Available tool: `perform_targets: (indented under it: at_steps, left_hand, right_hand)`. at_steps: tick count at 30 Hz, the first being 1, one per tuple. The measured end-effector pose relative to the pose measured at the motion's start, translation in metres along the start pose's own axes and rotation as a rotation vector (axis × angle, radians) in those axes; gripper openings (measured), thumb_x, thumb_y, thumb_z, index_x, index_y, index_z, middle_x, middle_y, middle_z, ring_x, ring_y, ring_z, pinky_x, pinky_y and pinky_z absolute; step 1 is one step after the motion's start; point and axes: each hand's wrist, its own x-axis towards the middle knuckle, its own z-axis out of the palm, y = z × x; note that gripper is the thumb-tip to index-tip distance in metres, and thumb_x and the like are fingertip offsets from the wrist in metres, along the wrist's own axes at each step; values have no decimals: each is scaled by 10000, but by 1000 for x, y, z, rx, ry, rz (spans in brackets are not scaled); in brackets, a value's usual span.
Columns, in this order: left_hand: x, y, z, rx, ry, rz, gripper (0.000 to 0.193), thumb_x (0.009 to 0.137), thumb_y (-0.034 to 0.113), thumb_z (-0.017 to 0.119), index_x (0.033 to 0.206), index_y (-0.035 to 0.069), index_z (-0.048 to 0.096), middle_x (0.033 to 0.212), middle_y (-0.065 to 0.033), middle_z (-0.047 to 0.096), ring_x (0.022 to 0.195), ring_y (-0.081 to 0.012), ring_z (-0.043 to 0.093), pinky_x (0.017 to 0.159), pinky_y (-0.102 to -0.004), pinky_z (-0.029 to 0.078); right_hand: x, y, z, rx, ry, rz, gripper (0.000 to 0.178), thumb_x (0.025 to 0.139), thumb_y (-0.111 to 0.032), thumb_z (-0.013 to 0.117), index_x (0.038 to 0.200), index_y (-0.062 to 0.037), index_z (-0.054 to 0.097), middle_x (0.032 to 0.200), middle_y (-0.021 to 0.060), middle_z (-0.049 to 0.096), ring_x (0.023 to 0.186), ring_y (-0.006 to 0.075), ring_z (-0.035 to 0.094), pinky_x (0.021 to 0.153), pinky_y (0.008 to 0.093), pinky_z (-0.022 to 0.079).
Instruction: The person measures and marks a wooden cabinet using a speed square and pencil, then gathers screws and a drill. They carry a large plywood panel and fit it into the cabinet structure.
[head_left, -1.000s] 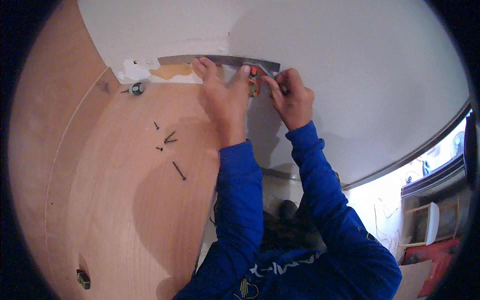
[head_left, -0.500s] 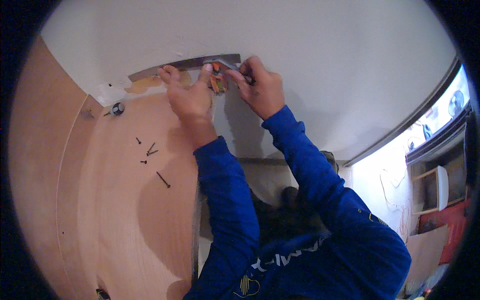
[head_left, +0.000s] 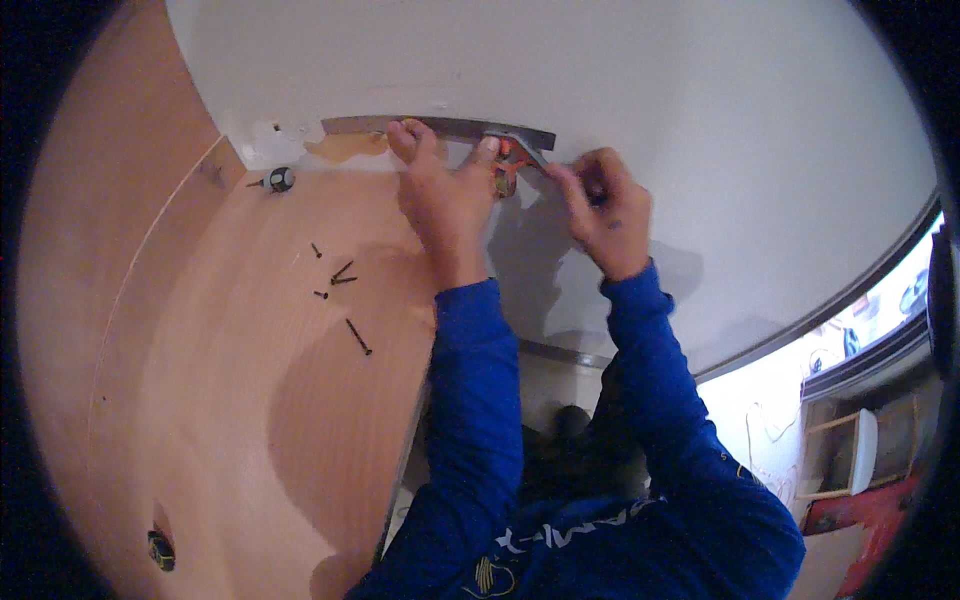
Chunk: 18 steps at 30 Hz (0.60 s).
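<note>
A long dark flat strip [head_left: 455, 127] lies against the pale wall along the far edge of the wooden panel. My left hand [head_left: 445, 190] is closed at the strip, with the forefinger on its left part and the thumb near its right part. Beside that thumb is a slim grey tool with orange parts [head_left: 530, 153], whose exact kind I cannot make out. My right hand [head_left: 605, 210] pinches the tool's right end. Just below hangs a small orange and yellow-green piece [head_left: 505, 183], partly hidden by my left hand.
Several dark screws [head_left: 358, 337] lie on the wooden panel [head_left: 230, 400]. A black and white round-handled tool [head_left: 281, 180] rests in the far left corner. Near the front left sits a small black and yellow object [head_left: 160, 550]. Shelving [head_left: 860, 450] stands at the far right.
The whole view has shifted, so the wall, panel and hands appear farther right. My right hand has drawn slightly away from my left thumb, still pinching the grey tool.
</note>
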Motion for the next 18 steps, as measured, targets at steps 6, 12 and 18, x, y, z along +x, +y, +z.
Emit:
perform_targets:
  at_steps: [6,12,18]
  left_hand:
    - [-3,4,-3,84,71,85,928,805,380,848,1488,-95,437,1621,-314,318,1497,-412,369,1189,-437,379]
    - [-2,7,-6,97,14,43,927,807,370,850,1493,-91,430,1616,-320,324,1526,-413,313,1200,-457,363]
    - [-2,7,-4,39,61,94,933,799,303,863,1511,-90,404,1633,-325,283,1548,-425,249,1239,-438,298]
  right_hand:
    - [36,-38,-39,613,67,104,662,1122,-548,284,917,-31,643,799,61,642,652,136,582,633,278,486]
    - [62,-51,-35,506,-234,156,728,1098,-615,300,810,-32,627,621,5,547,558,92,530,492,251,365]
    - [60,-43,-39,777,-263,294,462,1082,-394,540,974,17,720,696,47,627,587,104,577,463,252,408]
